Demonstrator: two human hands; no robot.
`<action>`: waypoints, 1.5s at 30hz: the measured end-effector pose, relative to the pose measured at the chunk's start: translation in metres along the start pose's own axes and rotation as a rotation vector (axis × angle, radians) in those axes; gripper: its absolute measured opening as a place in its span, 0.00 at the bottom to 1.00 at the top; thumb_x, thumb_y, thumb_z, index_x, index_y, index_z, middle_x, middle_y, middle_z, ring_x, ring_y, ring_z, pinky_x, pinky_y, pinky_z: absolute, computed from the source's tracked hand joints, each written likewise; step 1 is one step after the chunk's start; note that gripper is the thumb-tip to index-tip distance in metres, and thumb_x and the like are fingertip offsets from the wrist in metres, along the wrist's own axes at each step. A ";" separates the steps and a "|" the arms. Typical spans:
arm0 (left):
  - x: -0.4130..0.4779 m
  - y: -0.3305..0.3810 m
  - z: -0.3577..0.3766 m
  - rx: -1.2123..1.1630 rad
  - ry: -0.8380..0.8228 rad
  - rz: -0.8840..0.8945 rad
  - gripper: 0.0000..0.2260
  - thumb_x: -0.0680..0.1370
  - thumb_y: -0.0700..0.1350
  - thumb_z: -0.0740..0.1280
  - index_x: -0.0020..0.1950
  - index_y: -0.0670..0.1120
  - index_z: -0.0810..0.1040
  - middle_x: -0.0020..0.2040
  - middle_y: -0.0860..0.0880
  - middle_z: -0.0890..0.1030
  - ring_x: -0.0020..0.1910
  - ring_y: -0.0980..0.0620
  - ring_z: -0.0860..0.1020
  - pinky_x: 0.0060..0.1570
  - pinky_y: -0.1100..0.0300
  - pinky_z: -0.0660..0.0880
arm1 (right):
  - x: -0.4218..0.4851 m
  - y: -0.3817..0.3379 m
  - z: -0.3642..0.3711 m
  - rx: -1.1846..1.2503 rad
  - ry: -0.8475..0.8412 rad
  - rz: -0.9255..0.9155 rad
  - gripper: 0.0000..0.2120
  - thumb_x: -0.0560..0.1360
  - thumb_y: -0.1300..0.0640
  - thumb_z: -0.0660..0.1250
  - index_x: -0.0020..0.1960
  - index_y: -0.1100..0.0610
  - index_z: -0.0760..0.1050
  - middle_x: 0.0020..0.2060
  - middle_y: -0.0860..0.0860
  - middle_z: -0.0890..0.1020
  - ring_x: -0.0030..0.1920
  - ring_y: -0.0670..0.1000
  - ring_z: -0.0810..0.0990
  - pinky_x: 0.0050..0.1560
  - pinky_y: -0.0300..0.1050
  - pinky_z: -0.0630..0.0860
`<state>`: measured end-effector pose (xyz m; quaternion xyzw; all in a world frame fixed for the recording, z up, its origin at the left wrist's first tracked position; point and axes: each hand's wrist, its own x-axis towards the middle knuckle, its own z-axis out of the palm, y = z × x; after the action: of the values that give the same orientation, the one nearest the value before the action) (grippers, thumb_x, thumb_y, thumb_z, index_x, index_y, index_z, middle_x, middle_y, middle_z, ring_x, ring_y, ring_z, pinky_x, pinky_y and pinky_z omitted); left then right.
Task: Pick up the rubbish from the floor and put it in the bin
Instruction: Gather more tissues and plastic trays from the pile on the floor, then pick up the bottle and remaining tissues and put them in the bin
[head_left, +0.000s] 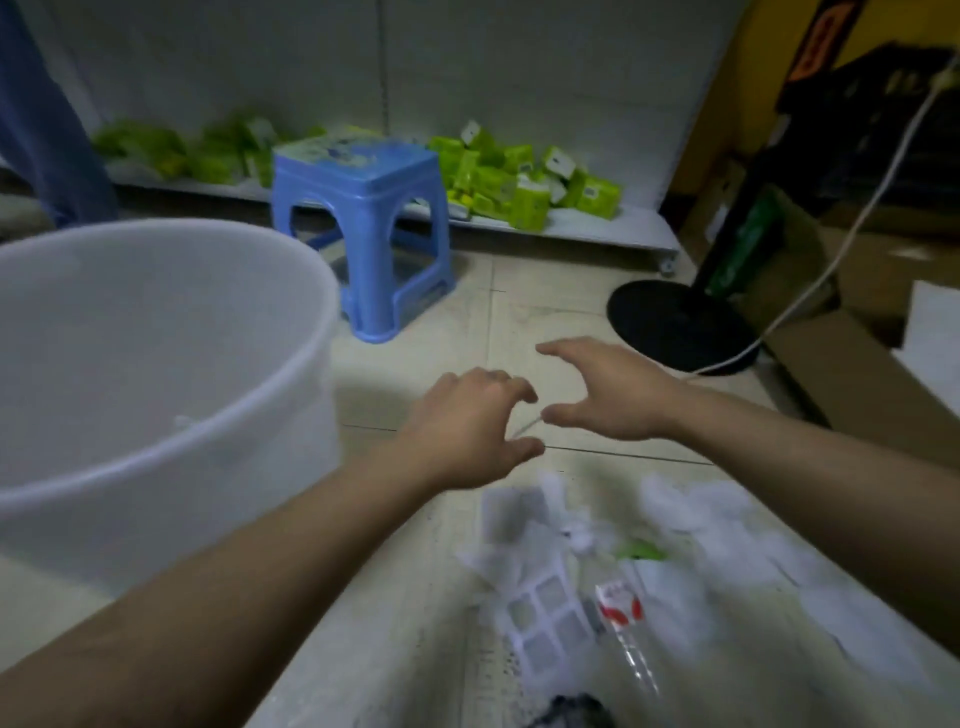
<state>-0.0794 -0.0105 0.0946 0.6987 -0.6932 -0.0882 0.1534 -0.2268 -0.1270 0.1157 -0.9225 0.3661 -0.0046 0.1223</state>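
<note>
Left hand, right hand (close together), rubbish near bin

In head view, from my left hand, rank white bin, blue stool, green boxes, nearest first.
1. white bin, just left of the left hand.
2. blue stool, ahead, slightly left.
3. green boxes, on the back shelf.

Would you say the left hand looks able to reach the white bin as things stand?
Probably yes: the left hand is empty, its fingers loosely curled, and the white bin stands close on its left with nothing visible between them.
</note>
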 end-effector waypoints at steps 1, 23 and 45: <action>0.007 0.008 0.021 -0.006 -0.046 -0.011 0.24 0.73 0.61 0.65 0.66 0.53 0.71 0.63 0.50 0.77 0.62 0.48 0.73 0.60 0.49 0.70 | -0.008 0.018 0.012 0.017 -0.020 0.031 0.37 0.70 0.41 0.69 0.74 0.47 0.59 0.73 0.49 0.65 0.71 0.51 0.65 0.70 0.51 0.64; 0.023 0.101 0.279 -0.306 -0.586 -0.472 0.47 0.65 0.67 0.70 0.75 0.57 0.47 0.71 0.36 0.63 0.65 0.36 0.71 0.61 0.50 0.71 | -0.159 0.185 0.262 0.116 -0.114 0.396 0.25 0.71 0.47 0.66 0.68 0.46 0.67 0.65 0.50 0.70 0.63 0.54 0.69 0.57 0.46 0.71; 0.052 0.044 0.026 -0.451 -0.012 -0.251 0.44 0.65 0.56 0.75 0.74 0.64 0.52 0.60 0.46 0.71 0.52 0.50 0.74 0.55 0.61 0.68 | -0.063 0.099 0.040 1.152 0.108 0.420 0.08 0.74 0.61 0.67 0.44 0.67 0.80 0.36 0.59 0.81 0.35 0.54 0.80 0.32 0.44 0.79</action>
<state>-0.1282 -0.0643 0.0898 0.7267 -0.5648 -0.2630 0.2893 -0.3360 -0.1455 0.0595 -0.6146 0.4845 -0.2244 0.5807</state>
